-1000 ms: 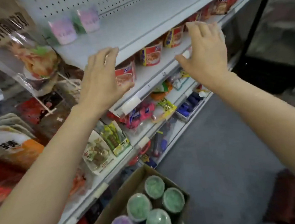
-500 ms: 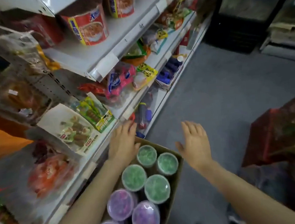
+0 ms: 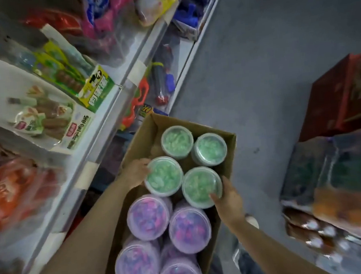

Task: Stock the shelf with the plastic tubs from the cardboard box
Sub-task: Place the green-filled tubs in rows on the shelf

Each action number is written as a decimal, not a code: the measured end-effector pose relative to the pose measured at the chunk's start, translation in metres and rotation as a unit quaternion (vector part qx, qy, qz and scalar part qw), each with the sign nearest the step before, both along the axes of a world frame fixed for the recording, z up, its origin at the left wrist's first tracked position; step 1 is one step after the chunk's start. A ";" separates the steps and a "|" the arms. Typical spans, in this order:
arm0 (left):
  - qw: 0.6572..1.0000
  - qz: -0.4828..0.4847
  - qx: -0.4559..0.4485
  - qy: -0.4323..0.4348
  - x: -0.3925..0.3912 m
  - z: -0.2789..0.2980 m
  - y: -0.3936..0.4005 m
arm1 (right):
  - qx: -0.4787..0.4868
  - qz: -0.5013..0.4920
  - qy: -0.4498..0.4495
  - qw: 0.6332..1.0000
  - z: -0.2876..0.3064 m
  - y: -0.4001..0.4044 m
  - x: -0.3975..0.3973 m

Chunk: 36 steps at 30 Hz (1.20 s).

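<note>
An open cardboard box [image 3: 230, 154] stands on the floor beside the shelving. It holds several clear-lidded plastic tubs, green ones at the far end and purple ones [image 3: 148, 217] nearer me. My left hand [image 3: 135, 173] wraps the left side of one green tub [image 3: 164, 177]. My right hand [image 3: 228, 200] grips the right side of the neighbouring green tub [image 3: 200, 187]. Both tubs still sit among the others in the box. Two more green tubs [image 3: 176, 141] stand behind them.
White shelves [image 3: 116, 103] to the left carry packaged snacks [image 3: 50, 116] and toys. Grey floor [image 3: 257, 76] stretches ahead. A red box [image 3: 340, 94] and dark bags [image 3: 329, 179] sit at the right.
My hands dropped from the upper shelf down to the box and closed on two green tubs. The view tilted down from the shelf to the box.
</note>
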State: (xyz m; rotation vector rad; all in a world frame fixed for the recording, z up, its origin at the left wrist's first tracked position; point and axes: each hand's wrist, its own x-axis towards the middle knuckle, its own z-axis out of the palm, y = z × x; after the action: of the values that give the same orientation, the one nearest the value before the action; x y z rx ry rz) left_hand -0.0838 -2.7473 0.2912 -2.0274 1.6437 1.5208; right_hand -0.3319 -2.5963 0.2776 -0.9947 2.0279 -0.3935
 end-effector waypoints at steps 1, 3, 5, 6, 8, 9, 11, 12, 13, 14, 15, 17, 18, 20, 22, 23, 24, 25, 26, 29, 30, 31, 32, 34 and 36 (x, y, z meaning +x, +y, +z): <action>0.998 0.052 0.027 0.028 0.002 0.000 -0.001 | -0.001 -0.062 -0.042 0.997 0.000 0.001 0.001; 0.986 0.118 0.090 0.079 0.004 0.005 -0.005 | 0.032 -0.230 -0.194 0.953 0.003 -0.002 0.004; 0.982 0.124 0.106 0.097 0.008 0.007 -0.006 | 0.072 -0.380 -0.318 0.866 0.010 -0.007 0.006; 0.980 0.133 0.109 0.100 0.008 0.010 -0.006 | 0.081 -0.416 -0.335 0.842 0.012 -0.008 0.006; 0.975 0.160 0.114 0.106 0.007 0.012 -0.004 | 0.086 -0.452 -0.351 0.815 0.020 -0.012 0.003; 0.973 0.171 0.113 0.111 0.006 0.015 -0.002 | 0.084 -0.458 -0.351 0.813 0.026 -0.014 0.001; 0.970 0.192 0.095 0.118 0.003 0.028 -0.001 | 0.077 -0.450 -0.351 0.818 0.041 -0.021 -0.007; 0.968 0.203 0.080 0.125 0.002 0.038 -0.001 | 0.071 -0.441 -0.355 0.821 0.051 -0.025 -0.013; 0.965 0.217 0.065 0.135 0.001 0.049 -0.003 | 0.061 -0.434 -0.358 0.824 0.062 -0.029 -0.021; 0.960 0.231 0.049 0.148 -0.002 0.064 -0.005 | 0.051 -0.428 -0.361 0.827 0.073 -0.034 -0.030; 0.955 0.247 0.036 0.161 -0.006 0.081 -0.007 | 0.041 -0.422 -0.362 0.830 0.086 -0.039 -0.041; 0.943 0.275 0.013 0.186 -0.017 0.120 -0.015 | 0.019 -0.414 -0.357 0.837 0.114 -0.051 -0.065; 0.941 0.278 0.000 0.194 -0.024 0.139 -0.019 | 0.006 -0.413 -0.352 0.840 0.129 -0.059 -0.076; 0.940 0.272 -0.030 0.202 -0.042 0.179 -0.032 | -0.026 -0.411 -0.350 0.841 0.162 -0.075 -0.097; 0.936 0.276 -0.060 0.209 -0.066 0.218 -0.049 | -0.067 -0.409 -0.354 0.838 0.199 -0.091 -0.116; 0.934 0.278 -0.074 0.212 -0.080 0.238 -0.056 | -0.088 -0.409 -0.359 0.834 0.217 -0.098 -0.124; 0.930 0.283 -0.088 0.217 -0.095 0.259 -0.065 | -0.109 -0.407 -0.368 0.829 0.236 -0.105 -0.132; 0.926 0.287 -0.099 0.224 -0.110 0.279 -0.072 | -0.129 -0.402 -0.377 0.824 0.255 -0.112 -0.141; 0.922 0.292 -0.108 0.232 -0.125 0.297 -0.079 | -0.147 -0.396 -0.381 0.822 0.273 -0.118 -0.150; 0.921 0.272 -0.133 0.245 -0.164 0.348 -0.097 | -0.186 -0.384 -0.379 0.821 0.320 -0.134 -0.183; 0.920 0.266 -0.142 0.250 -0.175 0.363 -0.103 | -0.191 -0.379 -0.378 0.822 0.334 -0.139 -0.196; 0.918 0.263 -0.152 0.254 -0.185 0.379 -0.108 | -0.196 -0.374 -0.376 0.825 0.348 -0.145 -0.208; 0.917 0.262 -0.159 0.257 -0.194 0.394 -0.114 | -0.200 -0.369 -0.373 0.827 0.360 -0.152 -0.221; 0.914 0.258 -0.165 0.266 -0.209 0.421 -0.126 | -0.216 -0.359 -0.369 0.830 0.385 -0.167 -0.242; 0.913 0.257 -0.162 0.271 -0.218 0.446 -0.140 | -0.226 -0.349 -0.370 0.831 0.406 -0.183 -0.257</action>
State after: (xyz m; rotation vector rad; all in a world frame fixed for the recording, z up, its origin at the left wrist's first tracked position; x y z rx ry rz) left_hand -0.3020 -2.8869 0.7371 -2.5240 1.7032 2.2959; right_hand -0.5893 -2.7795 0.6831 -0.2004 1.5006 -1.4591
